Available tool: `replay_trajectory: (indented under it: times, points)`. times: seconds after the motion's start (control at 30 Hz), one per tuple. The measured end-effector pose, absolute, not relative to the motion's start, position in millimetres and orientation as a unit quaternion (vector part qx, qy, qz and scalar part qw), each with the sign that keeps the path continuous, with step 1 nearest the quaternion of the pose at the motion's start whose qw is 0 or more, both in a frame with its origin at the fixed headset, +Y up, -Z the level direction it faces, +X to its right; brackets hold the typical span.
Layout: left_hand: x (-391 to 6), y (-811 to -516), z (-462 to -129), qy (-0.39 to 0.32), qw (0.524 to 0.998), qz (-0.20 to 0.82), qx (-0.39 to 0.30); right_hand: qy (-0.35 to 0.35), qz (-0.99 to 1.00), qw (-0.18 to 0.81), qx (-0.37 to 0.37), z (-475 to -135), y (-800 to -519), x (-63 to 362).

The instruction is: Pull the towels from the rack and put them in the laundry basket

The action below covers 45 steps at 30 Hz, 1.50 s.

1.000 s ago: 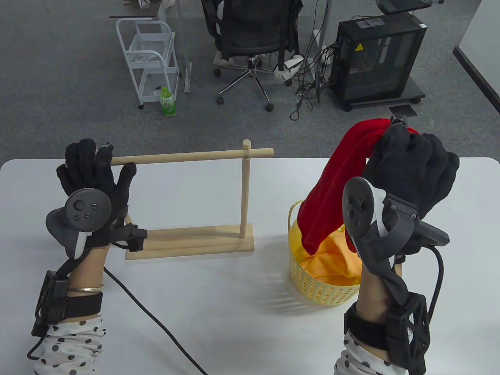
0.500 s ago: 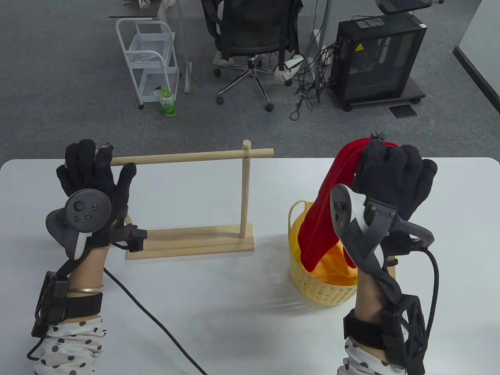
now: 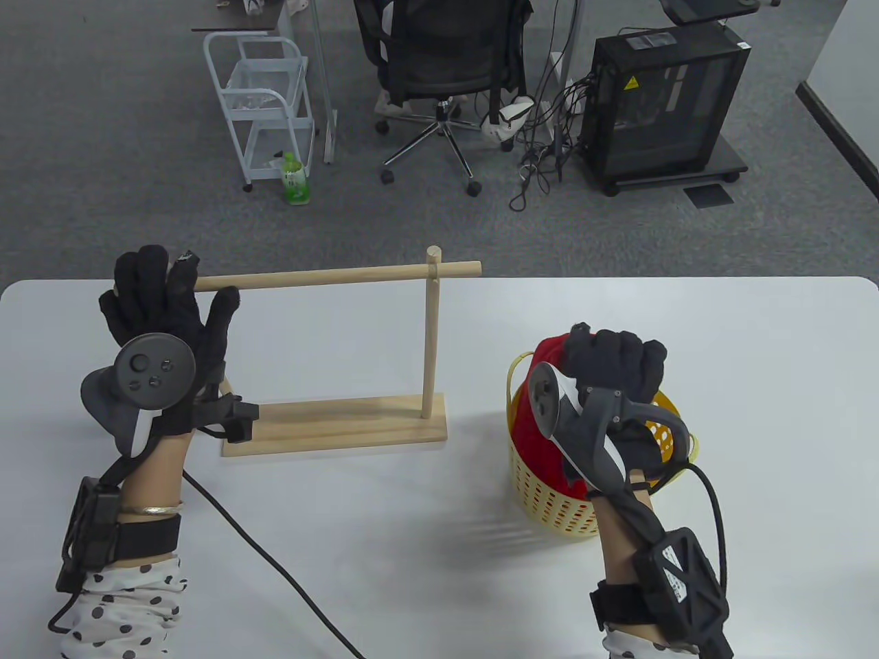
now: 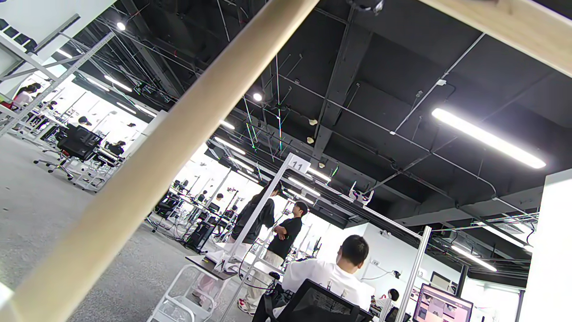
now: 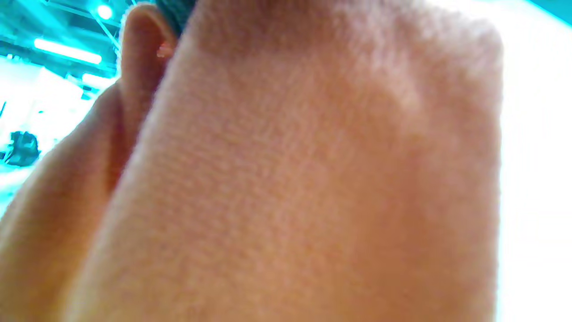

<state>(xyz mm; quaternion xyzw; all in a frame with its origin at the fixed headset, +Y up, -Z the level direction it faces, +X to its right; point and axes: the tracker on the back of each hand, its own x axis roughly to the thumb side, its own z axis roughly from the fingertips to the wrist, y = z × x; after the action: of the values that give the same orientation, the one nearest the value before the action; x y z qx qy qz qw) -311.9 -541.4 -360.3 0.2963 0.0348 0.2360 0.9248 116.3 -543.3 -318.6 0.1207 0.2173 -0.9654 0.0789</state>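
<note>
The wooden towel rack (image 3: 336, 420) stands left of centre, its rail (image 3: 329, 276) bare. My left hand (image 3: 161, 309) holds the rail's left end, fingers behind it and thumb in front. In the left wrist view only the rack's post (image 4: 147, 161) crosses the picture; no fingers show. The yellow laundry basket (image 3: 549, 498) sits at the right. My right hand (image 3: 614, 357) is down over the basket, fingers curled round the red towel (image 3: 542, 419), which lies bunched inside. Towel cloth (image 5: 286, 179) fills the right wrist view, blurred.
A black cable (image 3: 275, 563) runs across the table from my left wrist to the front edge. Beyond the table's far edge are a white trolley (image 3: 264, 103), a green bottle (image 3: 295, 180), an office chair (image 3: 443, 62) and a computer tower (image 3: 663, 103).
My right hand has come down from high above the basket, lowering the hanging red towel into it; the towel now covers the orange cloth. The left hand has not moved.
</note>
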Motion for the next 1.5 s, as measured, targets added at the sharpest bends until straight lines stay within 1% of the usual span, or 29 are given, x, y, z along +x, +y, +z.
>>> replay_trajectory:
  times: [0.2, 0.33, 0.5, 0.63, 0.73, 0.8, 1.0, 1.17, 1.37, 1.5]
  points:
    - [-312, -541, -360, 0.034, 0.925, 0.236, 0.297, 0.117, -0.981, 0.082, 0.131, -328, -559, 116]
    - [-312, -542, -360, 0.034, 0.924, 0.236, 0.298, 0.024, -0.982, 0.107, 0.154, -333, -568, 119]
    - [-312, -542, -359, 0.033, 0.924, 0.235, 0.299, -0.071, -0.973, 0.133, 0.173, -338, -582, 126]
    - [-312, -542, -359, 0.033, 0.924, 0.235, 0.299, -0.110, -0.971, 0.126, 0.172, -336, -588, 130]
    - [-312, -542, -359, 0.033, 0.924, 0.235, 0.299, -0.135, -0.974, 0.098, 0.154, -333, -589, 132]
    - [-312, -542, -358, 0.033, 0.924, 0.233, 0.300, -0.140, -0.977, 0.073, 0.146, -332, -590, 133]
    - [-312, -542, -357, 0.033, 0.925, 0.231, 0.301, -0.101, -0.984, 0.028, 0.142, -325, -589, 138]
    - [-312, -542, -357, 0.033, 0.925, 0.231, 0.301, -0.057, -0.989, 0.000, 0.135, -314, -588, 141]
    - [-312, -542, -357, 0.034, 0.925, 0.230, 0.300, 0.010, -0.991, -0.058, 0.116, -298, -587, 136]
    - [-312, -542, -357, 0.034, 0.925, 0.231, 0.299, 0.043, -0.994, -0.053, 0.089, -287, -586, 123]
